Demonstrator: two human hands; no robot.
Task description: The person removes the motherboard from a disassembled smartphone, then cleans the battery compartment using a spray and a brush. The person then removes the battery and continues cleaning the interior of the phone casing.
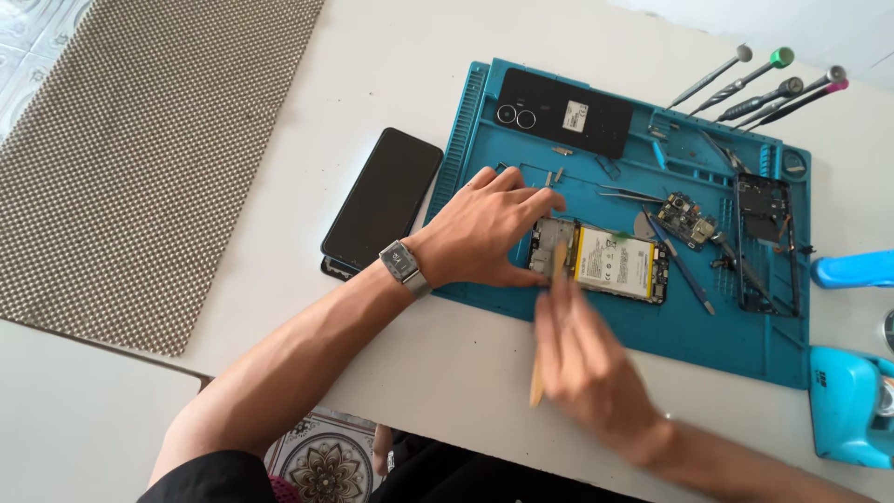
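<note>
An opened phone [605,261] with a yellow-edged battery lies on a blue work mat [726,326]. My left hand [484,228], a watch on its wrist, rests on the mat and steadies the phone's left end with thumb and fingers. My right hand [591,359], blurred by motion, holds a thin wooden stick [543,331] whose tip meets the phone's left part near the battery edge.
A black back cover [568,112] lies at the mat's top, a dark phone screen [384,197] left of the mat. Small circuit board [689,219], frame [764,242], tweezers and screws sit on the mat. Screwdrivers [754,84] lie top right; blue tools [852,391] at right. Textured mat [140,158] left.
</note>
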